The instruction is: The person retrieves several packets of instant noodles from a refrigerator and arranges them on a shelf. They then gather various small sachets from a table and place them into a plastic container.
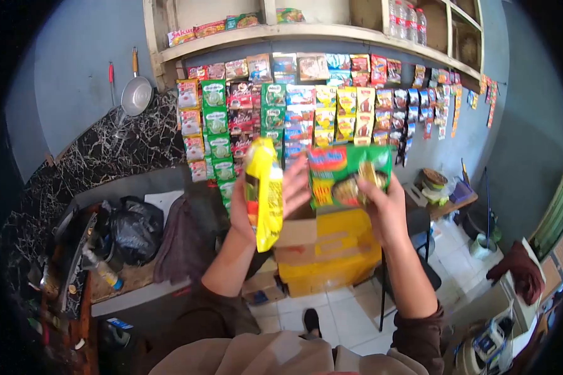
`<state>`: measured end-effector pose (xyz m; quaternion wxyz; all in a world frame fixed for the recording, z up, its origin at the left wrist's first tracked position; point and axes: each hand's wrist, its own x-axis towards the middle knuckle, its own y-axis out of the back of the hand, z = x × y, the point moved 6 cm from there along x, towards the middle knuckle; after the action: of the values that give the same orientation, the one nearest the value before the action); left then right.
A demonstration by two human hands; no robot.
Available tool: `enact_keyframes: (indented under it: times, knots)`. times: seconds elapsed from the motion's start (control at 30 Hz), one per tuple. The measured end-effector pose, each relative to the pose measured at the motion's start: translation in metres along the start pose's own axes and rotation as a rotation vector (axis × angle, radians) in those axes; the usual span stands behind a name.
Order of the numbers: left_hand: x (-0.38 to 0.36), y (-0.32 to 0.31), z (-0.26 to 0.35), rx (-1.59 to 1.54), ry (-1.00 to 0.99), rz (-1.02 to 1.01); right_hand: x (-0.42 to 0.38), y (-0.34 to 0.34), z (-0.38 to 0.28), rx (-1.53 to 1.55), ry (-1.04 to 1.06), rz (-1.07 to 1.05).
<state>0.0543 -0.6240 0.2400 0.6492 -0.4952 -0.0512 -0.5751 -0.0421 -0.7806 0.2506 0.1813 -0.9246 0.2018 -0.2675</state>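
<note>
At the far left, a dim stove area and a cluttered counter (137, 275) sit at the picture's dark, rounded edge, where most items are too shadowed to name. A crumpled black plastic bag (134, 228) lies on that counter, and a round metal pan (136, 95) hangs on the grey wall above.

The left hand (281, 194) is raised at chest height, its fingers (297, 181) closed around a shiny yellow plastic snack packet (264, 190), which stands upright and edge-on to the camera. The packet covers the palm and thumb, and its print is too blurred to read.

Just beside it, the right hand (385, 209) holds a flat green, red and yellow instant-noodle packet (349, 175), pinched along its lower right edge with the thumb on the front. The other fingers are hidden behind it. The packet faces the camera and shows a noodle dish; the lettering cannot be made out.

Both packets hang above an open yellow cardboard box (328, 250), its flaps partly hidden by the hands.

Behind, rows of hanging sachet strips (306, 106) cover the wall; "Milo" is faintly legible on the green ones. A wooden shelf (306, 31) above is cut off at the top.
</note>
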Motion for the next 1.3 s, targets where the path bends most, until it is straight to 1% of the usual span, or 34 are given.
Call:
enact_keyframes:
  times: [0.03,0.07,0.1,0.13,0.2,0.23,0.27,0.33,0.37,0.4,0.47,0.53,0.6,0.63,0.67,0.73,0.77,0.8,0.87,0.9,0.97,1.0,1.07,1.1,1.13,1.2,1.23,1.27,1.3]
  knots:
    - [0.027,0.012,0.014,0.017,-0.061,-0.09,0.033,-0.009,-0.008,-0.033,0.023,-0.029]
    - [0.055,0.021,0.03,0.09,-0.071,-0.143,0.065,-0.017,-0.013,-0.062,0.048,-0.057]
    - [0.079,0.028,0.044,0.099,-0.104,-0.191,0.1,-0.026,-0.014,-0.005,0.093,-0.115]
    - [0.108,0.033,0.06,0.114,-0.142,-0.251,0.132,-0.032,-0.019,-0.039,0.133,-0.11]
    - [0.153,0.042,0.09,0.499,-0.257,-0.346,0.195,-0.045,-0.036,-0.279,0.458,-0.114]
    - [0.175,0.049,0.105,0.48,-0.288,-0.28,0.218,-0.053,-0.045,-0.377,0.514,-0.156]
    - [0.192,0.05,0.115,0.499,-0.308,-0.281,0.245,-0.056,-0.051,-0.477,0.598,-0.149]
    - [0.225,0.051,0.128,0.16,-0.266,-0.295,0.286,-0.062,-0.062,-0.532,0.699,-0.152]
    - [0.238,0.047,0.131,0.217,-0.285,-0.277,0.298,-0.062,-0.073,-0.775,0.844,-0.005]
    - [0.251,0.048,0.137,0.232,-0.292,-0.282,0.308,-0.067,-0.083,-0.936,0.982,0.066]
    - [0.279,0.054,0.156,0.395,-0.381,-0.203,0.352,-0.074,-0.091,-0.844,0.949,-0.036]
    - [0.304,0.049,0.171,0.452,-0.434,-0.168,0.397,-0.088,-0.1,-0.805,0.939,-0.089]
    - [0.333,0.043,0.195,0.655,-0.499,-0.082,0.425,-0.106,-0.11,-0.701,0.964,-0.064]
    - [0.349,0.04,0.206,0.661,-0.517,-0.014,0.447,-0.116,-0.11,-0.796,0.996,0.0]
    - [0.367,0.035,0.212,0.686,-0.531,0.01,0.462,-0.125,-0.111,-0.768,1.016,-0.025]
    - [0.388,0.049,0.24,0.693,-0.598,0.222,0.49,-0.141,-0.106,-0.803,0.998,-0.095]
    - [0.396,0.05,0.243,0.695,-0.595,0.211,0.506,-0.146,-0.099,-0.826,0.954,-0.122]
    - [0.399,0.047,0.237,0.697,-0.602,0.231,0.512,-0.15,-0.096,-0.8,0.965,-0.146]
    - [0.398,0.04,0.223,0.753,-0.553,0.227,0.528,-0.15,-0.078,-0.879,0.831,-0.206]
    - [0.397,0.039,0.219,0.767,-0.561,0.225,0.53,-0.149,-0.078,-0.864,0.84,-0.211]
    - [0.401,0.035,0.205,0.874,-0.444,0.09,0.531,-0.15,-0.073,-0.891,0.737,-0.283]
    - [0.405,0.039,0.204,0.882,-0.445,0.092,0.529,-0.149,-0.073,-0.883,0.739,-0.286]
    - [0.41,0.052,0.205,0.947,-0.453,0.2,0.527,-0.149,-0.066,-0.98,0.747,-0.315]
    - [0.412,0.057,0.208,0.954,-0.498,0.248,0.527,-0.148,-0.066,-1.009,0.879,-0.251]
    - [0.411,0.06,0.207,0.955,-0.498,0.256,0.529,-0.148,-0.063,-1.006,0.874,-0.257]
    - [0.408,0.058,0.201,0.996,-0.543,0.332,0.513,-0.15,-0.072,-1.013,1.095,-0.237]
    - [0.408,0.059,0.201,0.99,-0.563,0.35,0.519,-0.154,-0.068,-1.093,1.037,-0.229]
    - [0.409,0.061,0.201,0.983,-0.554,0.357,0.521,-0.154,-0.066,-1.1,1.025,-0.229]
    - [0.41,0.061,0.203,1.012,-0.581,0.358,0.52,-0.151,-0.067,-1.06,1.073,-0.184]
